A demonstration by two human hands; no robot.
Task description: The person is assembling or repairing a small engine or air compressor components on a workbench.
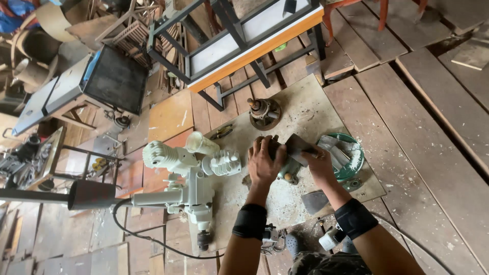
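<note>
Leftmost, beside the left hand: pale cast compressor body, finned cylinders. Left hand: fingers curled, pressing down on small greenish metal part. Right hand: clasped round flat grey sheet piece above that part. Right of it: round green tray holding grey scraps. Underneath: dusty board.

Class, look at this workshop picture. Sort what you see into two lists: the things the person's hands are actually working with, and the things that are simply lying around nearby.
In hand:
left hand on a dark greenish metal machine part
right hand pressing a flat grey metal scraper to it

Lying about:
pale grey finned compressor assembly
round green lid
rusty brown motor part
black cable
</note>
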